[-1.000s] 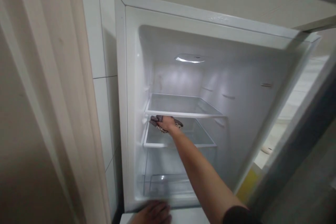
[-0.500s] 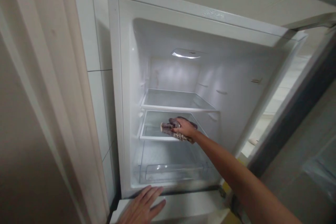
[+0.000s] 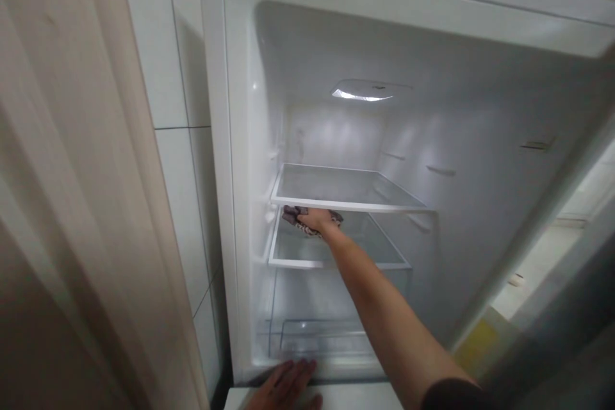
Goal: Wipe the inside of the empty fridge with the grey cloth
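Note:
My right hand reaches deep into an open white fridge, its fingers closed on a bunched grey and patterned cloth. The cloth lies against the lower glass shelf, toward its back left, beneath the upper shelf. Part of the cloth is hidden behind my hand and the upper shelf's front edge. My left hand rests with fingers stretched out at the fridge's bottom front edge, over the white surface below; its lower part is cut off by the frame.
A clear plastic drawer sits at the fridge's bottom. A lamp shows on its ceiling. Beige folded panelling and a tiled wall stand close on the left. Something yellow is at the lower right.
My right hand has moved the cloth left and farther back on the lower shelf. My view has come closer to the fridge. The left hand stays near the bottom edge.

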The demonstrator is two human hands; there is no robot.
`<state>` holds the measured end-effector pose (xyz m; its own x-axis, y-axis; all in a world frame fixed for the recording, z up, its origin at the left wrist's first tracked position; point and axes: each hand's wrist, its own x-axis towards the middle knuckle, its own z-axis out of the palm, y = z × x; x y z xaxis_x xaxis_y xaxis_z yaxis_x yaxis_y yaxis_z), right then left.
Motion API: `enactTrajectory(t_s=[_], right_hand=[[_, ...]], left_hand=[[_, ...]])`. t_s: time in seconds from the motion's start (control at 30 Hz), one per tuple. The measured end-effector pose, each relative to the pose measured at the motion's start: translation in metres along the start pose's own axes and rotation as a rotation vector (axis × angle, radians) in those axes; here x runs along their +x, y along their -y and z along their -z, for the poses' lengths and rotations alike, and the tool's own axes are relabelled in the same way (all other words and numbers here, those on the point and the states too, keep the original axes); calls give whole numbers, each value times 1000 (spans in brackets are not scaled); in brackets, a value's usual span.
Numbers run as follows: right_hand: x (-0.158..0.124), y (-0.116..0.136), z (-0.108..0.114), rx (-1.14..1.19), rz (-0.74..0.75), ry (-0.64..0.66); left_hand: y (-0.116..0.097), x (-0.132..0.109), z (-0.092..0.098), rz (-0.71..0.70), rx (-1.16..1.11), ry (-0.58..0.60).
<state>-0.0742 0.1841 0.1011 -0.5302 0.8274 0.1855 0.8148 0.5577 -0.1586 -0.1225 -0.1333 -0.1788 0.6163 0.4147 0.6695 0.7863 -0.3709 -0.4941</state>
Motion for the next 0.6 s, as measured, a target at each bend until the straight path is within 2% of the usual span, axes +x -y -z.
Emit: enactTrajectory(t_s=[0.07,0.13,0.2,0.3,0.37,0.43,0.5,0.6], right_hand=[[4,30,-6,20,73,17],[-3,48,-9,36,131,25],[-22,55,-11,46,178,29],[-65,48,-11,68,335,30],[-93,32,-8,101,487,54],[-116,5,1,128,550,89],[-131,-34,16,121,404,86],[-147,-99,45,53,-16,7]], left_hand=[[0,1,0,25,-16,-28],[-1,2,1,47,-32,-34],[-3,2,6,56,-47,13],[-4,3,19,66,-83,165],[-5,2,28,82,-141,253],[-5,2,35,96,-195,297],[-6,2,38,103,-212,304],[-6,2,37,91,-187,282]])
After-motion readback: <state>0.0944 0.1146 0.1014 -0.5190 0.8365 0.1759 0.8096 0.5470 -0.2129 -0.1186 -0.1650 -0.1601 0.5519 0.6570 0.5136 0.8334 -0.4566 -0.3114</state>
